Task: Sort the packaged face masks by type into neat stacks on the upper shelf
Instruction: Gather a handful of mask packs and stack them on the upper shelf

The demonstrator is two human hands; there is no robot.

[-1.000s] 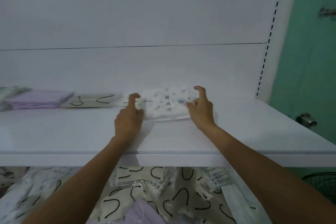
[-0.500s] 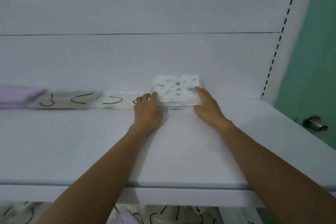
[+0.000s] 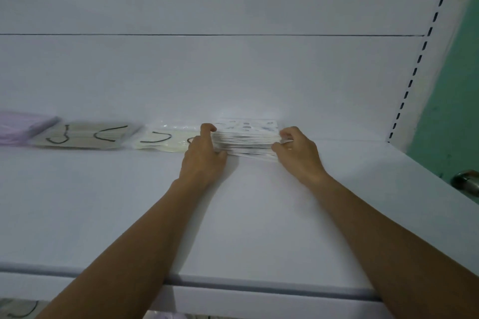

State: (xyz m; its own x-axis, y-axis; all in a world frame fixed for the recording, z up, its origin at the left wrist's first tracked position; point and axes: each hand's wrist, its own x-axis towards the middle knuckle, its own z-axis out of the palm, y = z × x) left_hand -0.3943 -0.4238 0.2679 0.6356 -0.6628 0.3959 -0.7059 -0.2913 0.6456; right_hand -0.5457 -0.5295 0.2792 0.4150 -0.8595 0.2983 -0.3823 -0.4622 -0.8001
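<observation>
A stack of white patterned mask packs [image 3: 246,138] sits at the back of the white upper shelf [image 3: 129,202], against the back panel. My left hand [image 3: 203,155] grips its left end, thumb under and fingers over the top. My right hand [image 3: 298,153] grips its right end the same way. To the left along the back lie a cream pack with black ear loops [image 3: 162,140], a beige pack with black loops [image 3: 85,136] and a lilac stack [image 3: 19,128] at the frame edge.
The shelf's front lip [image 3: 259,290] runs across the bottom. A slotted upright [image 3: 414,70] bounds the shelf on the right, with a green wall [image 3: 456,101] and a metal knob [image 3: 466,181] beyond. A mask loop [image 3: 20,312] shows on the lower level, bottom left.
The view has risen and moved closer to the shelf. Both hands have pushed the patterned stack back toward the panel and closed in on its ends, squaring it.
</observation>
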